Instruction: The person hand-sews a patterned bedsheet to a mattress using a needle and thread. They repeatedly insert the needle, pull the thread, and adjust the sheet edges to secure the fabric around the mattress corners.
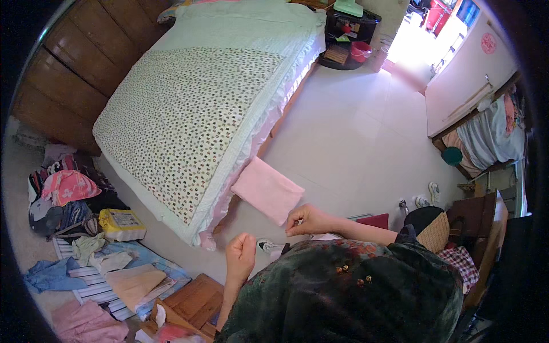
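Note:
My left hand (240, 256) is closed in a loose fist just off the foot corner of the bed, and nothing shows in it. My right hand (305, 220) is curled, thumb and fingertips close together, with nothing visible between them. Just beyond its fingers is a folded pink cloth (268, 191), perhaps a towel, near the bed's side; what supports it is hidden. The bed (184, 120) bears a pale green sheet and a cream cover with a small dark print. Below and between my hands, a black-and-white shoe (266, 246) shows in part.
Folded clothes (133, 283) and a yellow package (122, 224) lie at the left, beside a wooden cabinet or box (197, 300). A black corner shelf (351, 38) stands by the bright doorway. Tiled floor (343, 137) stretches right of the bed. A cloth-covered rack (489, 133) stands far right.

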`<action>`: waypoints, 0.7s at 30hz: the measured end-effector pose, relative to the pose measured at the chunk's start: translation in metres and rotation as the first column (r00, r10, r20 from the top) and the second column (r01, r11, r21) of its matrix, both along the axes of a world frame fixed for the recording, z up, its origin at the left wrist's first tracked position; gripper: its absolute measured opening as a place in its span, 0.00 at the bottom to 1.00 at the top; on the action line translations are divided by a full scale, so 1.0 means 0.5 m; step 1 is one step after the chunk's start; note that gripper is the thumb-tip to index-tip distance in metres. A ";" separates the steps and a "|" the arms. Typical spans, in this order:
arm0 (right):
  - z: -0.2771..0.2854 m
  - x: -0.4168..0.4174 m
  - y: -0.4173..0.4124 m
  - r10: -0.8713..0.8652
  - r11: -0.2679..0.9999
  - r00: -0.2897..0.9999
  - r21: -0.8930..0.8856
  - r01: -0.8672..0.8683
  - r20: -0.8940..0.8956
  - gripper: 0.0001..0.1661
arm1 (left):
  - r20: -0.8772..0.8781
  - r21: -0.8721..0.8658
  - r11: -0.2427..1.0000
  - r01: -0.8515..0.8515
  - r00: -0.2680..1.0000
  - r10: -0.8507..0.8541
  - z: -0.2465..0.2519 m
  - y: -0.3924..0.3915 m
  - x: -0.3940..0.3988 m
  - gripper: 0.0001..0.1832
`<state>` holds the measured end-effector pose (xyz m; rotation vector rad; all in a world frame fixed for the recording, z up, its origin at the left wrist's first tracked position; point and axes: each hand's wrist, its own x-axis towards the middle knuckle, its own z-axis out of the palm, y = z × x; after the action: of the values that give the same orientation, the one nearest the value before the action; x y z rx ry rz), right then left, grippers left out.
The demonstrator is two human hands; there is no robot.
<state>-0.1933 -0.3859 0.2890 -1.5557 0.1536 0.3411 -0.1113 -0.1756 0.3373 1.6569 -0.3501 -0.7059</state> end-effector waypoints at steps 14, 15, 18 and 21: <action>0.076 -0.018 -0.139 -0.599 0.644 0.797 0.637 0.424 0.076 0.03 | 0.267 0.142 0.762 0.632 0.717 -0.644 -0.009 -0.248 -0.023 0.13; 0.076 -0.008 -0.143 -0.615 0.742 0.771 0.452 0.496 0.165 0.02 | 0.277 0.112 0.713 0.692 0.668 -0.691 -0.018 -0.261 -0.020 0.13; 0.069 0.024 -0.170 -0.457 0.773 0.759 -0.216 0.596 0.463 0.02 | 0.232 0.001 0.661 0.750 0.643 -0.730 -0.011 -0.305 0.000 0.14; 0.023 0.036 -0.213 -0.283 0.731 0.759 -0.381 0.566 0.586 0.03 | 0.131 -0.060 0.711 0.700 0.712 -0.690 -0.026 -0.349 0.022 0.14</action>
<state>-0.1753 -0.4927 0.3003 -2.0515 0.2274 -0.5464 -0.1001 -0.3500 0.3244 1.4372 -1.1136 -1.1426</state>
